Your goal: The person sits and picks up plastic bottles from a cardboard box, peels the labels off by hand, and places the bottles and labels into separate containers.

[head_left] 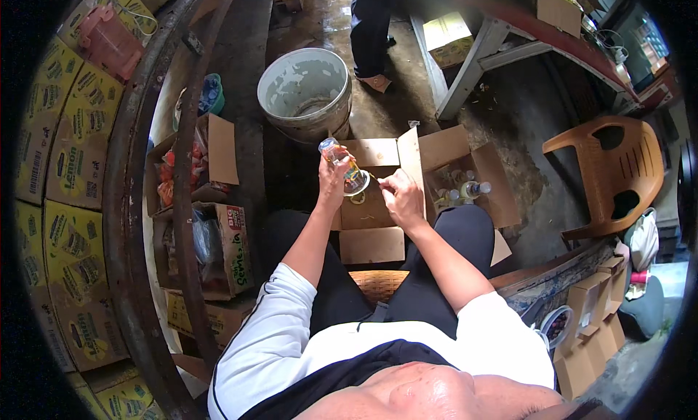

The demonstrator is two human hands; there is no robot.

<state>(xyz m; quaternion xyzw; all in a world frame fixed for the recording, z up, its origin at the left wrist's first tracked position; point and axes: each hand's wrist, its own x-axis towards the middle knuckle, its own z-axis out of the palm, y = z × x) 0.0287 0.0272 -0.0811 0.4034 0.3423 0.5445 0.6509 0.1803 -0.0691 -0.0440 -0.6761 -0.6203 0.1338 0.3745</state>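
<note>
My left hand (332, 179) is wrapped around a clear bottle (356, 174), which tilts over an open cardboard box (372, 245) between my knees. A bluish end of the bottle shows above my fingers, and its pale round end points toward my right hand. Close to that end, my right hand (403, 200) is closed in a pinch on a thin dark piece (377, 178), too small to name. To the right, another open carton (502, 180) holds several clear bottles (474, 189) with pale tops.
A large worn bucket (305, 93) stands ahead. Rusty metal rails (134, 166) and stacked yellow cartons (76, 147) line the left, with boxes of bagged goods (200, 162) beside them. At right are a brown plastic chair (618, 173) and a table (552, 38). Another person's legs (371, 35) stand ahead.
</note>
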